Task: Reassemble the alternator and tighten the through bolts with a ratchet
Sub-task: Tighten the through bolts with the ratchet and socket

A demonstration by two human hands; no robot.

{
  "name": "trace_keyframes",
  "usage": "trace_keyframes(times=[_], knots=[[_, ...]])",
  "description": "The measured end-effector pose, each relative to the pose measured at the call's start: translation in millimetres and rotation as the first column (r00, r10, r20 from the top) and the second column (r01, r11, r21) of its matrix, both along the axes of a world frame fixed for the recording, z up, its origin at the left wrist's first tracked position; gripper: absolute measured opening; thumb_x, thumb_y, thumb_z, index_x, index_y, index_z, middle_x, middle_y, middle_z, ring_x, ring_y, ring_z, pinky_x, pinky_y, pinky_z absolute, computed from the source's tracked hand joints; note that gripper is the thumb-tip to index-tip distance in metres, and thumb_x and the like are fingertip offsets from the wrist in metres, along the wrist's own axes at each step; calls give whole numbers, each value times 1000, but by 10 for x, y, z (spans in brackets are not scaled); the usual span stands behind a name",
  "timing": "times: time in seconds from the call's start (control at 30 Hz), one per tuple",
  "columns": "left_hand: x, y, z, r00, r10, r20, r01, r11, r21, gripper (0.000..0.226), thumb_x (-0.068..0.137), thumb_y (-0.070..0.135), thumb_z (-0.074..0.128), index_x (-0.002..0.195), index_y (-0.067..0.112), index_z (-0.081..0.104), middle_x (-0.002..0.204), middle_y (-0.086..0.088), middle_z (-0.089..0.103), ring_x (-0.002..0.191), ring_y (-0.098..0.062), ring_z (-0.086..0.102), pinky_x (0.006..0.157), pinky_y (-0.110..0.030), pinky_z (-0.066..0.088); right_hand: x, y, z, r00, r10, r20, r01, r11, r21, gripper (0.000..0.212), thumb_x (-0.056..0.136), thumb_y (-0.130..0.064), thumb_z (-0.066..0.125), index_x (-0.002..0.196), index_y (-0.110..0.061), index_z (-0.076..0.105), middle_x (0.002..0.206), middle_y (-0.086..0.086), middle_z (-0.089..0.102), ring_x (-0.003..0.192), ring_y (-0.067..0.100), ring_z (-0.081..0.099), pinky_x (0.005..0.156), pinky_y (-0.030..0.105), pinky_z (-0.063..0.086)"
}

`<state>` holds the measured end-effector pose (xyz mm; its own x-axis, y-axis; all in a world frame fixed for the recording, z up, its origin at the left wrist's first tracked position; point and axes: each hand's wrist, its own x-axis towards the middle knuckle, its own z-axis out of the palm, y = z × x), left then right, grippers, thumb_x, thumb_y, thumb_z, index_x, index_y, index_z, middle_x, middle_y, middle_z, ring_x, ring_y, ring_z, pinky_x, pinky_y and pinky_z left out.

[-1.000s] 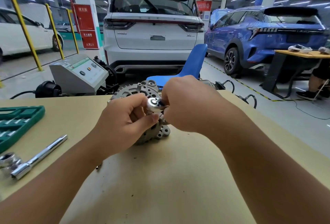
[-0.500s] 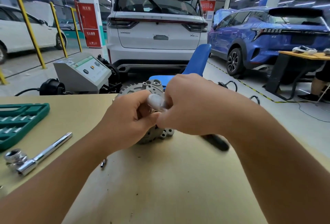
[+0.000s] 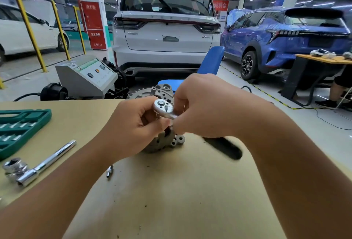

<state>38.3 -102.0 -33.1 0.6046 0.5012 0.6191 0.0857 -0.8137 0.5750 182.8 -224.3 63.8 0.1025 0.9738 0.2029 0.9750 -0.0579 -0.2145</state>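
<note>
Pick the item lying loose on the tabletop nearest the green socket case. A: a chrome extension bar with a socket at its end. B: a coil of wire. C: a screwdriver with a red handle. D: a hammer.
A: a chrome extension bar with a socket at its near end lies on the table just right of and below the green socket case.

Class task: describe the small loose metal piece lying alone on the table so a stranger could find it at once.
Start at the tan table and find the left forearm crossing it. Just right of it, nearer than the alternator, lies a socket. Tiny, silver, alone, unlike the extension bar further left.
</note>
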Motion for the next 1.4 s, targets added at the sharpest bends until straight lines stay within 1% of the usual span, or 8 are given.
trace_keyframes(times=[0.27, 0.43, 0.6, 0.8, 0.97, 1.17, 1.3, 1.4], knots=[[29, -23, -26, 999, 22, 30, -22, 1000, 10, 15, 82, 34, 69, 82, 19, 72, 63, 2, 63, 57, -27, 56, 53, -46, 51, -93, -56, -10, 999, 46, -2, -46, 994, -104, 29, 73, -34, 74, 58, -17, 55, 47, -6, 54, 40, 13, 47, 32, 14, 28], [-17, -2, 3, 999, -36, -27, 36, 999, -2, 17, 87, 38, 74, 98, 26, 77, 73, 0, 69, 63, -24, 63, 56, -40, 51, 5, -13, -46, 996, -29, 79, 31, 999, -28, 19, 87, -18, 63, 103, -24, 70, 95, 0, 64, 81, 22, 64, 67, 34, 57], [23, -26, -11, 1000, -4, -16, 4, 1000, 27, 24, 86, 41, 67, 86, 18, 73, 66, 0, 64, 59, -31, 56, 55, -51, 50, -72, -10, -36, 996, 71, -48, -75, 991, -108, 23, 71, -32, 78, 81, -21, 61, 66, 0, 67, 46, 11, 58, 32, 15, 34], [20, -32, 3, 998, 46, -46, -45, 999, 15, 21, 84, 40, 72, 92, 20, 74, 69, 1, 68, 64, -26, 63, 62, -51, 53, 20, 74, -94, 998, -47, 43, 47, 999, 10, 11, 83, -15, 62, 89, -20, 69, 77, 2, 62, 63, 23, 56, 56, 30, 45], [42, -29, -26, 997, 83, -5, -83, 996, 40, 8, 87, 25, 73, 81, 21, 70, 66, -3, 64, 62, -27, 56, 59, -52, 49, -53, 22, -56, 998, 13, -65, -15, 999, -39, 31, 69, -37, 73, 66, -9, 60, 45, -7, 51, 40, 16, 42, 34, 16, 30], [0, 11, 5, 997, 61, -54, -62, 998, -23, 21, 90, 38, 76, 98, 19, 72, 75, -1, 69, 66, -25, 67, 66, -52, 56, 20, 19, -50, 995, -72, 72, 70, 997, 36, 18, 85, -14, 60, 98, -22, 71, 93, 1, 66, 79, 26, 64, 69, 36, 58], [31, -16, -8, 999, 12, -42, -12, 1000, 3, 6, 85, 30, 70, 85, 24, 68, 68, 1, 60, 63, -28, 53, 60, -52, 49, -53, 23, -108, 997, -24, 78, 22, 999, 23, 25, 79, -28, 68, 63, -17, 51, 59, -4, 48, 47, 17, 41, 44, 23, 33], [32, 34, -27, 1000, 25, -8, -25, 999, -30, 13, 88, 23, 79, 88, 14, 70, 72, -4, 65, 66, -32, 58, 61, -51, 52, -63, 22, -62, 1000, -18, -25, 18, 1000, 7, 20, 71, -37, 71, 74, -18, 63, 60, -12, 56, 47, 14, 50, 43, 24, 44]])
